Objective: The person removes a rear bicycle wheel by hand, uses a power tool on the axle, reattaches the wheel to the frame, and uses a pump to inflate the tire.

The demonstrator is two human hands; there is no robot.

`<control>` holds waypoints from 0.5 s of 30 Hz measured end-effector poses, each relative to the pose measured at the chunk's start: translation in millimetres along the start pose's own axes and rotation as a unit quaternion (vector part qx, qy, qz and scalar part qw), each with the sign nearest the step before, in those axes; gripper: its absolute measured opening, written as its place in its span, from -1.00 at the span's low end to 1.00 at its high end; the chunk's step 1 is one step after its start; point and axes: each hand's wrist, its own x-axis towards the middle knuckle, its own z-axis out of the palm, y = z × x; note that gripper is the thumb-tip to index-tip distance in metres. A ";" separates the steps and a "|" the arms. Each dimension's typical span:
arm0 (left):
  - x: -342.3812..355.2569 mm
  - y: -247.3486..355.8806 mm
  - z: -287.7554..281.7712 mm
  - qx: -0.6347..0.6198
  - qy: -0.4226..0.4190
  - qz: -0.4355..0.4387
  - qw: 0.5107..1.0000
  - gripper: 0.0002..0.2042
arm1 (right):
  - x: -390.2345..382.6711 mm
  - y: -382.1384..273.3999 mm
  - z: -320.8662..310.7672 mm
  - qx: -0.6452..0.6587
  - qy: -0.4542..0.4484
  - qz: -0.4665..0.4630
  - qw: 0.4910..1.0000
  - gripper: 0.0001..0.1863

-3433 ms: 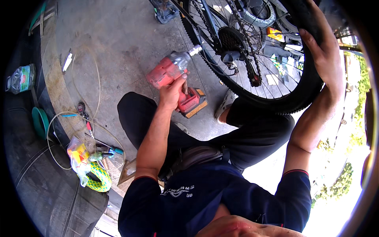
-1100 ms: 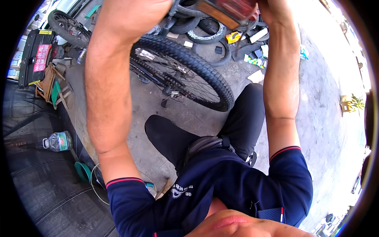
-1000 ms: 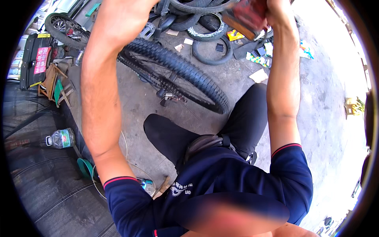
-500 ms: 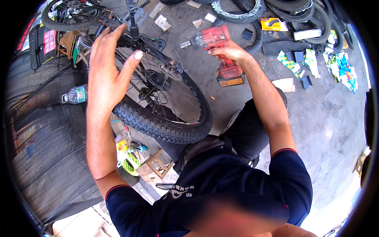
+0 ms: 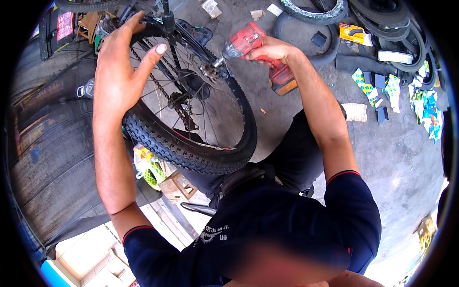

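- Left hand (image 5: 117, 79): fingers extended, thumb spread wide, placed at the side of the bicycle wheel (image 5: 167, 150); whether the palm bears on the tread cannot be told.
- Right hand (image 5: 270, 51): closed round the handle of a red impact wrench (image 5: 245, 40). The two hands are well apart.
- Wheel location: tilted, in front of the person's torso, between the two forearms.
- Wrench: socket (image 5: 218, 62) points left, at the metal fittings beside the wheel's spokes; contact is too small to confirm.
- Floor (image 5: 382, 158), right side: loose tyres (image 5: 313, 12) lie near a yellow-orange box (image 5: 355, 34).
- Lower left of the wheel: a small wooden frame (image 5: 179, 186).
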 end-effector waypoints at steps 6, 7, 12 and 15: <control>-2.5 8.9 0.5 -0.014 0.004 -0.014 1.000 -0.38 | -3.7 -3.8 3.6 0.000 0.033 -0.014 0.999 -0.74; -3.6 7.1 1.1 -0.014 0.009 -0.014 1.000 -0.38 | -4.0 -4.9 3.4 -0.004 0.027 -0.016 0.999 -0.74; 2.2 10.1 -4.1 -0.014 0.022 -0.026 0.999 -0.43 | 3.7 2.2 2.7 -0.028 0.040 -0.003 0.999 -0.72; 5.8 -1.7 -6.7 -0.094 0.066 -0.029 0.993 -0.42 | 6.2 0.1 12.1 -0.007 0.031 0.014 0.999 -0.75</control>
